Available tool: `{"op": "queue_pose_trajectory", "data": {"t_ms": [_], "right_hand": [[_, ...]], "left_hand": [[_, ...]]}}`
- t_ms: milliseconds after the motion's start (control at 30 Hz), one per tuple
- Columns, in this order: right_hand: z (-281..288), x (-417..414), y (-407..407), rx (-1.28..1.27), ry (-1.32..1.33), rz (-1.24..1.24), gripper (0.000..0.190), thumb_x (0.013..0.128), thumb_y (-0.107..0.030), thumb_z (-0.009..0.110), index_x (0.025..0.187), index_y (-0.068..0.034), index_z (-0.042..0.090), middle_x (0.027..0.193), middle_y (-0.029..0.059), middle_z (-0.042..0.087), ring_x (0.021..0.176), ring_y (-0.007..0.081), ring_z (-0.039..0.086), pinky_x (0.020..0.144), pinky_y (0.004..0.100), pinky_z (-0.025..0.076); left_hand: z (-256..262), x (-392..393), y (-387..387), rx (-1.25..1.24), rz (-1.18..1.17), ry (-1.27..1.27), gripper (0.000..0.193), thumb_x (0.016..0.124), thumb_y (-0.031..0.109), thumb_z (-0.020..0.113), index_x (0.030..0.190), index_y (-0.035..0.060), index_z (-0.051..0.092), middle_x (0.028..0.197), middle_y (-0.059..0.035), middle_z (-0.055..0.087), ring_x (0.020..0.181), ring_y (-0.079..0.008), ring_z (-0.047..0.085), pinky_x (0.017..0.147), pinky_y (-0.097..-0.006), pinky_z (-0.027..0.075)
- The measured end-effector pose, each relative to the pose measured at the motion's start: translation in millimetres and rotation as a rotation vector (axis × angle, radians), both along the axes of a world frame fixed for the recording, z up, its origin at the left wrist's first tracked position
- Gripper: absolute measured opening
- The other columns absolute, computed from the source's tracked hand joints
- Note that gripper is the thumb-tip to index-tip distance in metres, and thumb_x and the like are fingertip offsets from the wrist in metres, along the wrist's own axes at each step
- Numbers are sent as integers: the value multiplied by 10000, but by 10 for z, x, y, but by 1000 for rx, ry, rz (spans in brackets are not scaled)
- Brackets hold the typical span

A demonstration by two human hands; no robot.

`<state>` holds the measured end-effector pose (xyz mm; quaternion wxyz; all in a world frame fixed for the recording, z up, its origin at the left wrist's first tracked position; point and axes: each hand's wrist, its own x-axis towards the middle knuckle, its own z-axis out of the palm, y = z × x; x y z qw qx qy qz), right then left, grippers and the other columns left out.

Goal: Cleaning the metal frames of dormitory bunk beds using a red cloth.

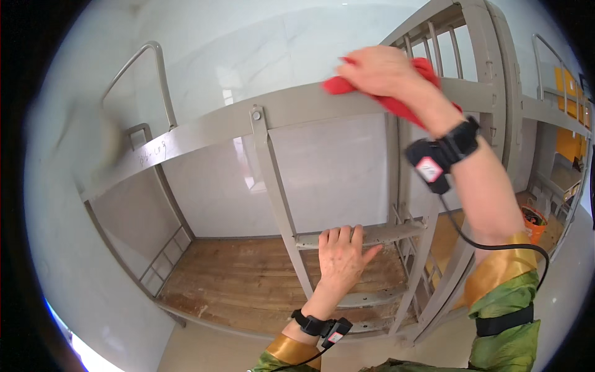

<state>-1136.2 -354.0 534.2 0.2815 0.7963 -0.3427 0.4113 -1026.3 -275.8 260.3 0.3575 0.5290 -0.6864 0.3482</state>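
A red cloth (399, 106) is bunched under my right hand (379, 69), which presses it on the upper side rail (307, 106) of a grey metal bunk bed. Part of the cloth hangs over the rail's front face. Lower down, my left hand (341, 253) grips a rung (395, 235) of the bed's ladder, fingers over the top and thumb out to the right. The ladder's left upright (274, 186) is bolted to the rail. Both wrists carry black strapped devices with cables.
Wooden slats (241, 274) form the lower bunk. A curved guard rail (162, 83) rises at left, and a barred end frame (434, 46) stands at upper right. Farther right are another bunk (553, 109) and an orange bucket (534, 228) with things inside. A pale wall (260, 51) backs the bed.
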Motion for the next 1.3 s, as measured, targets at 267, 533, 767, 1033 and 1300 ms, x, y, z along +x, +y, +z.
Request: {"op": "queue_pose_trajectory", "data": {"t_ms": [267,533,767,1033,1300], "right_hand": [[-586,1269,215,-701,28,445,257,718,-290,593,929,-145,600,1057,126,513,909,315,488,722,416,424],[-479,-81,-103,-640,162,297,353,730,-284,598,1055,-163,528,1040,129,497,904,297,497,726,405,437],[-386,-1720,-442,-713,17,35,283,671,-176,628,942,-157,553,799,38,518,743,217,528,621,323,478],[-53,-2483,-358,-768,-102,-107,260,697,-178,613,946,-161,543,828,69,493,783,250,530,600,343,485],[643,-2123,-654,-635,-512,-141,559,726,-295,557,1211,-82,376,1194,279,375,1054,418,399,894,495,345]], "left_hand": [[-95,78,-73,-29,9,-9,428,663,396,657,902,52,572,813,-76,539,807,-238,513,757,-369,369],[-18,-35,29,9,-18,44,417,623,306,706,922,45,582,888,-82,568,861,-241,518,788,-366,360],[-13,-96,4,8,4,66,406,645,285,691,935,26,574,895,-108,563,859,-265,512,787,-372,354],[-21,-110,34,-10,55,49,444,627,339,690,915,22,576,882,-103,557,842,-270,502,778,-378,350],[-43,-137,12,18,60,43,496,629,432,652,917,36,572,878,-98,544,822,-276,490,757,-381,355]]}}
